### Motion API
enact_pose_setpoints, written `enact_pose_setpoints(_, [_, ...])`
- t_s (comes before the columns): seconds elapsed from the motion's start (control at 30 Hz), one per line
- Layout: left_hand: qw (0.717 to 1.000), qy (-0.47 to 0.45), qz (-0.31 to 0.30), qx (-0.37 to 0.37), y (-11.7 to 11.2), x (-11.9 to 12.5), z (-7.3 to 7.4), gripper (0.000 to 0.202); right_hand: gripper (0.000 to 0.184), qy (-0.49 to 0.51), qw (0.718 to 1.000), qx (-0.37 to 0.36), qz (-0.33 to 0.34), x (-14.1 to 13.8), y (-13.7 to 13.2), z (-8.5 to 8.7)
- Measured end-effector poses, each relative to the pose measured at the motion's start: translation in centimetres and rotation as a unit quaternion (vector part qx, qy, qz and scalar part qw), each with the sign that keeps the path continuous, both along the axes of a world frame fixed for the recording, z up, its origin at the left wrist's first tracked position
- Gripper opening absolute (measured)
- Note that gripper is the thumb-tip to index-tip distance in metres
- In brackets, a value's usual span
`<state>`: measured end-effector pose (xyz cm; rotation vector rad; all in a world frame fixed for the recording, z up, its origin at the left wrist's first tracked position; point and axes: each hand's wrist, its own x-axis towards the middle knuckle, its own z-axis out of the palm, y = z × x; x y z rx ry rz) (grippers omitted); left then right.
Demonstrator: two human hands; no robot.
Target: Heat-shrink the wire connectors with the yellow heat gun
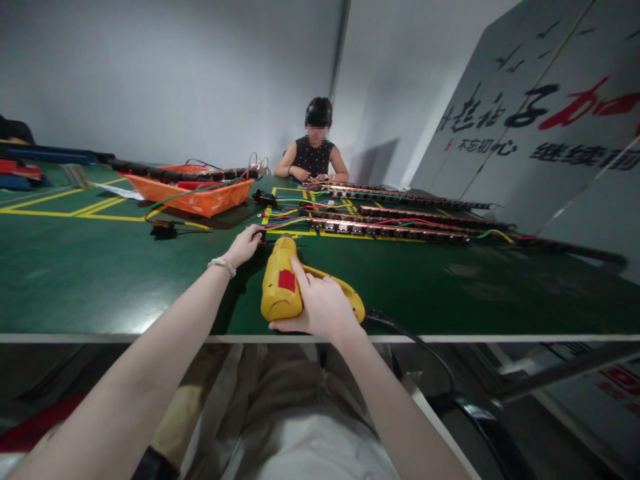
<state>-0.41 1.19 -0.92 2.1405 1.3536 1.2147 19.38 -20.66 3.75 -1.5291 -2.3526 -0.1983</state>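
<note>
Snugly, right hand (324, 301) curled round a yellow heat gun (278, 288), left hand (245, 246) nearly closed, pinching coloured wires (284, 223)

A head-worn camera looks forward and down across the green table (475, 297).

The basket (215, 202) stands left, beyond the heat gun (277, 293).

Yellow heat gun (275, 283), red-labelled, nozzle forward; coloured wires (286, 222) beyond.
</note>
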Motion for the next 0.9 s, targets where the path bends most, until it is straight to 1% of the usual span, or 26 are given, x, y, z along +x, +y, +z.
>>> enact_pose_setpoints(0.17, [1.0, 0.003, 0.002, 0.005, -0.1, 0.0, 0.1, 0.03, 0.112, -0.014, 0.999, 0.005, 0.044, -0.1, 0.4, -0.1])
enact_pose_setpoints(0.37, [1.0, 0.013, 0.0, 0.009, -0.5, -0.1, 0.6, 0.029, 0.115, 0.015, 0.997, -0.005, 0.073, 0.2, 0.8, 0.2])
enact_pose_setpoints(0.53, [1.0, 0.01, 0.005, 0.003, -0.3, -0.3, 0.4, 0.029, 0.115, 0.031, 0.996, -0.022, 0.087, 0.9, 1.2, 0.3])
enact_pose_setpoints(0.7, [1.0, 0.012, 0.012, -0.006, 0.1, -0.4, 0.2, 0.03, 0.113, 0.031, 0.996, -0.033, 0.078, 2.5, 1.4, 0.6])
enact_pose_setpoints(0.9, [1.0, 0.014, 0.015, -0.003, 0.0, -0.3, 0.2, 0.03, 0.118, 0.03, 0.998, -0.029, 0.04, 4.4, 2.0, 0.3])
